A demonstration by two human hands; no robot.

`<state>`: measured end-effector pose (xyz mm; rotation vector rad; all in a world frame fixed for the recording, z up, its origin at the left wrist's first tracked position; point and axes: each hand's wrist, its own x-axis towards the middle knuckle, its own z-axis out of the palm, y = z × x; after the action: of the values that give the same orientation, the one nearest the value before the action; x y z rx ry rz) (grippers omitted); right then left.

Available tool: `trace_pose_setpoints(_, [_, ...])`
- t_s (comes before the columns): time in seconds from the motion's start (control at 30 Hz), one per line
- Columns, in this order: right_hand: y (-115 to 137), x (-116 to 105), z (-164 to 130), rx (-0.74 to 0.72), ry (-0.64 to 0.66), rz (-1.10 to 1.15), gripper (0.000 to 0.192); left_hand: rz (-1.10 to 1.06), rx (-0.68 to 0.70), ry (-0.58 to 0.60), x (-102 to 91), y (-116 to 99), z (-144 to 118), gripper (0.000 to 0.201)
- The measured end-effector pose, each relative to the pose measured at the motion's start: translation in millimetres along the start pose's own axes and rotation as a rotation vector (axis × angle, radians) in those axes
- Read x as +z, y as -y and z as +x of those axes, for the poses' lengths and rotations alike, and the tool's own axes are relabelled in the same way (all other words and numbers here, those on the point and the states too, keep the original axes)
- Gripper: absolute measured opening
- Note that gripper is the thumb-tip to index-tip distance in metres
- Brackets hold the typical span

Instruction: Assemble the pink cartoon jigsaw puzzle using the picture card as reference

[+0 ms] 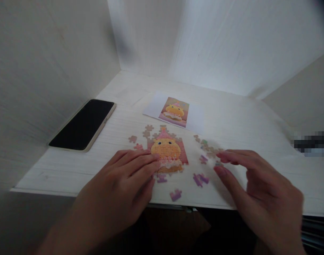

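Flat, ungripping: left hand point(125, 184) pressing on part-built jigsaw puzzle point(167, 151); right hand point(257, 184) fingers spread, seemingly empty, over loose puzzle pieces point(208, 148).

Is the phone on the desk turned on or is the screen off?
Off, as far as shows: the phone lies flat, face up, left of the puzzle, its screen plain black with nothing lit.

Head camera, looking forward-down, close over white desk point(231, 117) near corner.
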<state>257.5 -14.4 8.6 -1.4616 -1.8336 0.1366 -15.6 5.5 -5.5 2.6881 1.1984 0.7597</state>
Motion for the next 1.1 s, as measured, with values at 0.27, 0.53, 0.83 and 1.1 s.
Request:
trace_pose_setpoints(0.27, [-36,-15,-19,0.086,0.278,0.031,0.027,0.064,0.052,-0.06,0.8,3,1,0.031])
trace_pose_setpoints(0.53, [-35,-11,-11,0.143,0.213,0.11,0.023,0.13,-0.141,-0.337,-7.4,-9,-10,0.014])
trace_pose_setpoints(0.83, [-30,-5,3,-0.131,0.21,-0.074,0.029,0.074,-0.404,-0.348,-22.4,7,-17,0.021])
trace_pose_setpoints(1.1, [-24,-12,37,-0.208,0.499,-0.136,0.036,0.086,-0.077,-0.19,-16.1,1,-7,0.024])
